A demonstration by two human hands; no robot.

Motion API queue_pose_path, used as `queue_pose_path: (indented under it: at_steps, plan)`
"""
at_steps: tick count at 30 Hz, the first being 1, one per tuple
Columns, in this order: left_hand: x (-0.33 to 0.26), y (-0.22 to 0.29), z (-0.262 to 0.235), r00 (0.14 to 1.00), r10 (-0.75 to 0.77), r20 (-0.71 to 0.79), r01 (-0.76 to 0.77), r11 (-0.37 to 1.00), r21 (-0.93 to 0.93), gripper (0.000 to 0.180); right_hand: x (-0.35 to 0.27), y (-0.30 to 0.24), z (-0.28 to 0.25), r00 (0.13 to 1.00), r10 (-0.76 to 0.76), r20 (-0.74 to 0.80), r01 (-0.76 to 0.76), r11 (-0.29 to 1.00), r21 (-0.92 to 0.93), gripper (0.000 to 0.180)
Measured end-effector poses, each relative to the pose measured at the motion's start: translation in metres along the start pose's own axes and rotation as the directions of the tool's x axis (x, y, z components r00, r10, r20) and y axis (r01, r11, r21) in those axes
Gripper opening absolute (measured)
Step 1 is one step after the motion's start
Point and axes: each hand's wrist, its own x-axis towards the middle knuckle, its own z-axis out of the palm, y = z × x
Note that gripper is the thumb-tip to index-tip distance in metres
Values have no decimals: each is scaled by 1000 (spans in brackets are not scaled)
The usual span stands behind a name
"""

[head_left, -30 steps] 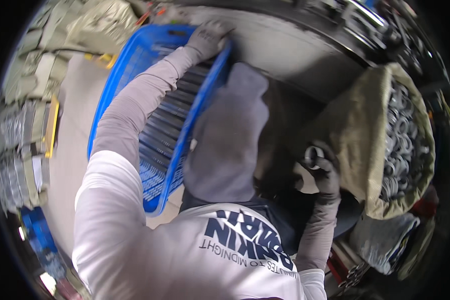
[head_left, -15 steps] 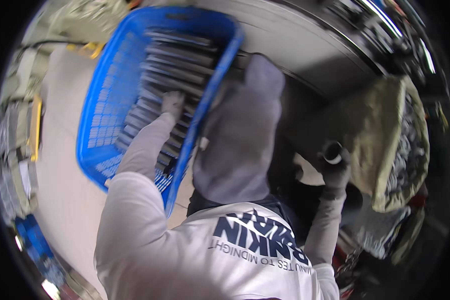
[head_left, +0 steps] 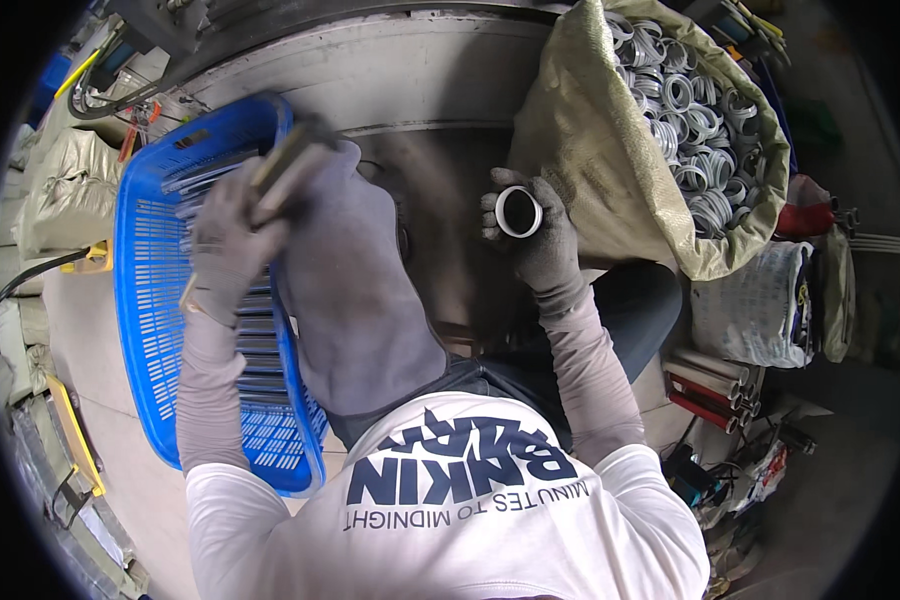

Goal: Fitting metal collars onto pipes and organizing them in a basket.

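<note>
In my gloved left hand (head_left: 228,240) is a dark metal bar (head_left: 292,172), blurred by motion, held over the near right side of a blue plastic basket (head_left: 150,330). My fingers are wrapped round the bar; its far end points up and to the right. Inside the basket, several similar dark bars (head_left: 260,350) lie side by side. My gloved right hand (head_left: 552,245) is closed round a white ring (head_left: 520,234) with a dark opening that faces up. This hand is just left of a large woven sack (head_left: 600,150) filled with loose white rings (head_left: 705,125).
A grey cloth (head_left: 360,300) covers my left thigh, beside the basket's right wall. Right of my bent knee (head_left: 650,300) are a white bundle (head_left: 755,305) and stacked tubes (head_left: 705,390). Pale packages (head_left: 70,185) stand at the far left. A grey wall panel (head_left: 400,75) runs behind.
My left hand has come up out of the basket with a metal bar in it. My right hand keeps the white ring. The whole view has turned, bringing the sack of rings further in.
</note>
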Motion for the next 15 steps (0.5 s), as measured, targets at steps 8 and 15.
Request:
queue_pose_path:
  at_steps: [8,15]
  plan:
    - [24,148,43,871,284,401,-330,943,48,49,-23,-1,9,676,-655,339,638,289,-714,29]
    - [30,158,55,842,289,456,-338,941,28,48,-23,-13,3,648,-676,352,607,178,-775,30]
